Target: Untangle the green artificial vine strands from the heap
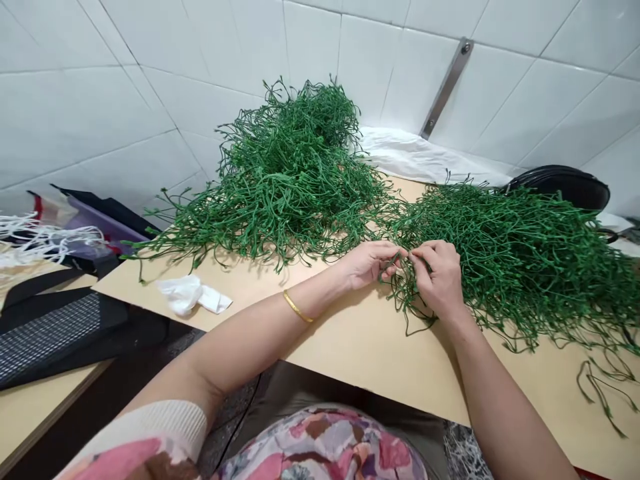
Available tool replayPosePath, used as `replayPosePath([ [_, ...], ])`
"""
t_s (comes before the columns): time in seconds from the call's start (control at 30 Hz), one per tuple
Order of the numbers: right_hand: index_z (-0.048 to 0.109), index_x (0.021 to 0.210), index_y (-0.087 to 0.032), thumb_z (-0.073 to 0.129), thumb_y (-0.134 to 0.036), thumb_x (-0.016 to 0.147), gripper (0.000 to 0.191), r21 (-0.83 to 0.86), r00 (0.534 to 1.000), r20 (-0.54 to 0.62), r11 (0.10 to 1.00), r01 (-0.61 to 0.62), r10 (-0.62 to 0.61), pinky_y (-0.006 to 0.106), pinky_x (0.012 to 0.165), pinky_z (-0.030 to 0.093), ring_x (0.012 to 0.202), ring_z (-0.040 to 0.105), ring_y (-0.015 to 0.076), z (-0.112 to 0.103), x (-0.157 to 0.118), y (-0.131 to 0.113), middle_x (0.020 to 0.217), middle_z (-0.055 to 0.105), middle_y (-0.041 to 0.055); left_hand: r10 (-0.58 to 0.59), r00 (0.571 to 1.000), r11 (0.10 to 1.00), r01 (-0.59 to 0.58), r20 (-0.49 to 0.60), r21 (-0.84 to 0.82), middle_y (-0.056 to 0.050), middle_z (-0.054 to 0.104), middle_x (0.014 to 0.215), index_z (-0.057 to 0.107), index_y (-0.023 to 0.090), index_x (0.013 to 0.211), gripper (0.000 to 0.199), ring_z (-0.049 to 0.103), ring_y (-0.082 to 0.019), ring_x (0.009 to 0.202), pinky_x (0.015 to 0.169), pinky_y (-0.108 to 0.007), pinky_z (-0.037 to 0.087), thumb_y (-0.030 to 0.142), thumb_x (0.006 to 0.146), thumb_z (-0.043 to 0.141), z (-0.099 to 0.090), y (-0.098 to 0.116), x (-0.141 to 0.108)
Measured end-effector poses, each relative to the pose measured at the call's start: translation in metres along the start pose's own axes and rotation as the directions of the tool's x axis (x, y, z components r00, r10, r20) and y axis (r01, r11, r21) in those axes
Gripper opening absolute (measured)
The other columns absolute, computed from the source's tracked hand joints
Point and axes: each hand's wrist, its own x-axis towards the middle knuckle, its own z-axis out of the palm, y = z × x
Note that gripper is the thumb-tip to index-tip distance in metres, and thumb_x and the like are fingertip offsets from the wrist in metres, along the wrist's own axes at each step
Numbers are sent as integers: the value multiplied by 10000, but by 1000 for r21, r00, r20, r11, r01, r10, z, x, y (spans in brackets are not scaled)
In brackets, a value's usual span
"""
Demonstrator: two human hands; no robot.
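Floral top, green cords, black case

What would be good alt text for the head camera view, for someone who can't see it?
A person's left hand and right hand pinch thin green cord fingertip to fingertip over a tan table. Beyond them, a tall green heap stands left of a wider green heap, before a white tiled wall. Crumpled tissue lies at left.

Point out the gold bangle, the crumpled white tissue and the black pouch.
Gold bangle [296,308]: head view, band across the forearm.
White tissue [181,295]: head view, crumpled left part.
Black pouch [565,185]: head view, upper side.
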Motion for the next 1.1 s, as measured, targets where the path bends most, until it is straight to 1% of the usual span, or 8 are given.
replayPosePath([
  [0.23,524,794,-193,413,-291,861,162,441,969,113,862,-249,222,280,649,421,700,548,148,-13,-2,-2,751,590,25,9,988,990,14,-153,143,-7,547,582,520,120,614,104,427,-42,397,381,-172,253,154,670,600,-2,1,3],
  [0.37,556,862,-189,506,-312,816,140,383,986,98,910,-160,132,299,704,431,751,558,161,-17,-2,1,806,608,37,6,995,993,6,-101,114,-15,566,625,524,119,630,82,456,-44,425,389,-168,288,156,689,569,-3,-1,3],
  [0.5,561,998,-187,591,-280,752,265,371,979,202,924,-95,20,348,793,434,860,570,192,-15,-2,-2,936,631,61,-16,996,998,21,-85,63,-15,570,624,551,117,684,49,473,-46,446,419,-166,341,161,705,555,-7,0,3],
  [0.6,583,973,-186,535,-225,779,204,429,964,253,884,-184,78,337,768,450,839,589,181,-11,-2,-4,919,647,59,-24,998,998,27,-58,62,-21,575,640,568,111,717,100,484,-50,460,424,-170,360,210,728,563,-7,2,3],
  [0.73,602,929,-185,525,-249,789,172,610,912,352,688,-394,211,287,664,467,711,595,144,-11,-1,-4,770,641,24,13,998,991,-4,-62,130,-22,569,620,556,104,685,170,473,-43,451,414,-167,339,262,724,607,-5,3,1],
  [0.87,609,907,-181,572,-295,768,184,697,886,409,551,-459,220,269,645,458,657,561,123,-14,0,-3,675,601,-3,34,996,983,-19,-80,181,-17,565,591,534,110,646,177,457,-37,432,410,-168,305,233,691,653,-2,1,-1],
  [1.0,606,907,-177,571,-322,778,197,714,887,411,532,-456,209,257,629,435,637,540,113,-14,0,-4,648,584,-9,11,997,981,4,-71,194,-13,562,577,565,106,674,146,457,-39,433,427,-181,307,223,692,651,0,-1,-2],
  [1.1,595,901,-175,547,-334,797,196,679,894,391,588,-439,216,241,578,412,593,517,106,-14,0,-7,610,563,-17,50,996,970,-30,-78,239,5,532,533,559,103,635,165,444,-39,432,432,-188,292,217,665,675,2,-3,-2],
])
